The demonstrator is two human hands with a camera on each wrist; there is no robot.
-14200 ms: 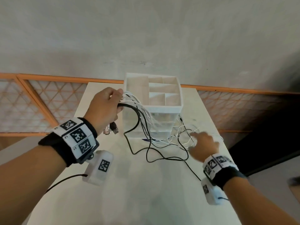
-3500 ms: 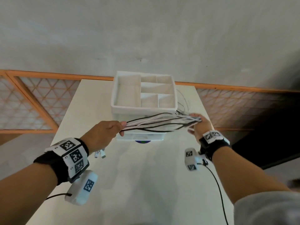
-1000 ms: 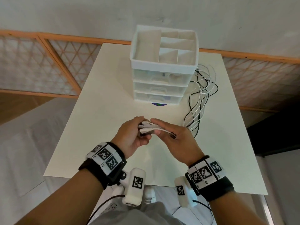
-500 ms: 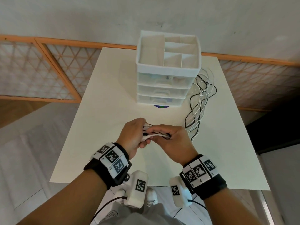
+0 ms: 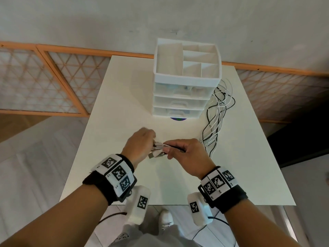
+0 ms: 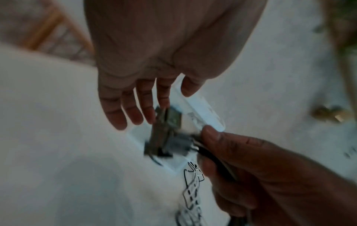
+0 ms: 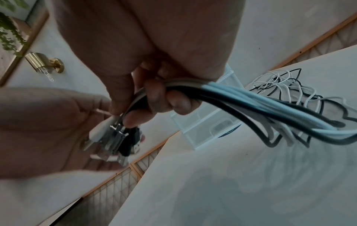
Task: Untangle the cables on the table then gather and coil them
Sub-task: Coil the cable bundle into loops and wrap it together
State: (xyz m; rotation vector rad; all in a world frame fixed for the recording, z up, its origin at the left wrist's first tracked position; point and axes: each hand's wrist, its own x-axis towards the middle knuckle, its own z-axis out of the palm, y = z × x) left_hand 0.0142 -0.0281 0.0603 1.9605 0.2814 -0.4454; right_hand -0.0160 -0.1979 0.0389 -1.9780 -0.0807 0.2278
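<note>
Several black and white cables are gathered into a bundle (image 7: 241, 99), and my right hand (image 5: 187, 154) grips it just behind the plugs (image 5: 156, 152), above the table's near middle. The right wrist view shows the right hand's fingers (image 7: 154, 91) curled round the bundle. My left hand (image 5: 140, 145) is beside the plugs (image 6: 166, 133) with its fingers (image 6: 133, 107) straight, and the index fingertip touches them. The plugs (image 7: 115, 140) lie against the left palm (image 7: 38, 122). The rest of the cables trail in loose loops (image 5: 217, 111) on the table, right of the drawer unit.
A white three-drawer organiser (image 5: 187, 77) with an open divided top stands at the table's (image 5: 115, 122) back middle. A blue disc (image 5: 178, 119) peeks from under its front. An orange lattice screen (image 5: 53, 82) runs behind and to the left. The table's near edge is just below my wrists.
My left hand has loosened from the plug ends and its fingers have straightened. The right hand keeps its grip on the bundle near the plugs. The loops on the table have hardly moved.
</note>
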